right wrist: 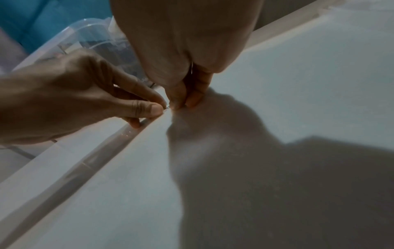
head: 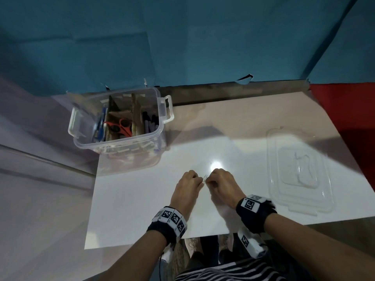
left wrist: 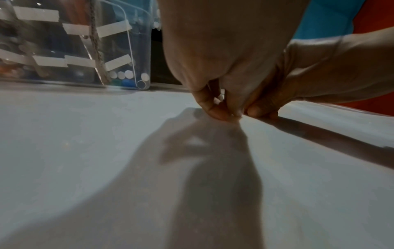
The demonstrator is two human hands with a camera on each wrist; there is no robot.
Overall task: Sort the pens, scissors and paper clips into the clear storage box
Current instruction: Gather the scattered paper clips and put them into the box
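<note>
On the white table top (head: 142, 199) my two hands meet fingertip to fingertip. A small metal paper clip (head: 205, 177) stands between them. My left hand (head: 200, 182) pinches it between thumb and forefinger; the right wrist view shows a glint of the paper clip (right wrist: 167, 106) at the left hand (right wrist: 162, 107). My right hand (head: 209, 181) has its fingertips bunched on the same spot, touching the table (right wrist: 183, 104). The clear storage box (head: 119, 141) stands at the back left, holding blue pens (head: 100, 124), red scissors (head: 123, 126) and dark markers (head: 149, 122) in separate compartments.
The box's clear lid (head: 300, 171) lies flat on the right of the table. A blue cloth wall (head: 182, 37) rises behind. The table's front edge (head: 162, 239) runs just under my wrists. Cardboard dividers (head: 136, 114) split the box.
</note>
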